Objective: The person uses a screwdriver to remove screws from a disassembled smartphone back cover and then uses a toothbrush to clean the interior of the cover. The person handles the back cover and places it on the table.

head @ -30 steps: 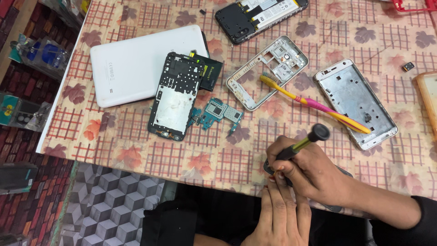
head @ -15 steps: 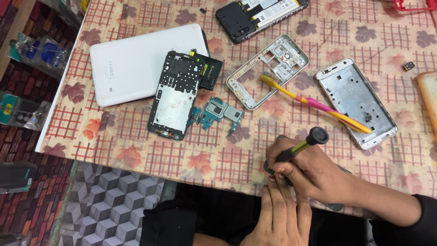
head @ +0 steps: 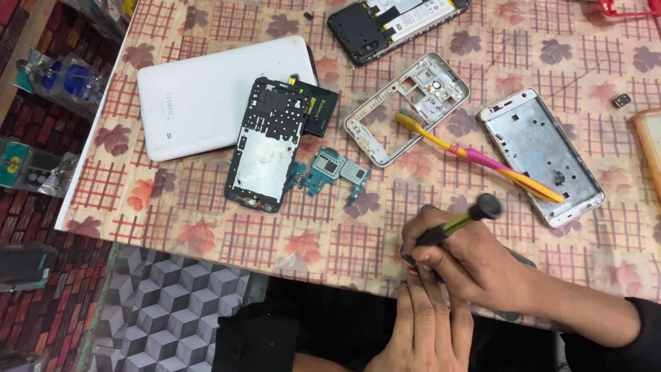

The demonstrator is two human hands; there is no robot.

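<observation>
At the near edge of the table, the left hand [head: 427, 331] lies flat with its fingers stretched out together, pressing down on a dark device [head: 513, 258] that is almost wholly hidden under both hands. The right hand [head: 475, 258] has its fingers curled tight around a screwdriver [head: 458, 224] with a yellow-green shaft and a round black cap; its tip points down toward the left hand's fingertips, and the tip itself is hidden.

Just beyond, on the tablecloth [head: 206, 234] with its red grid and leaf print, lies a small teal circuit board [head: 330, 169]. To its left a black phone mid-frame [head: 268, 145] with a pale centre panel lies lengthwise, its upper end overlapping a white tablet back cover [head: 206, 93] and a black battery [head: 320, 110] with a yellow-lettered label.

To the right, a yellow and pink toothbrush [head: 475, 155] lies across the gap between a silver phone frame [head: 406, 107], empty but for small parts in its top end, and a silver metal phone chassis [head: 540, 155].

At the far edge sits an opened black phone [head: 392, 21], its battery label showing as a white rectangle. A tiny dark component [head: 622, 100] lies at the far right.

On the floor to the left stand clear plastic packages [head: 62, 79] with blue contents.
</observation>
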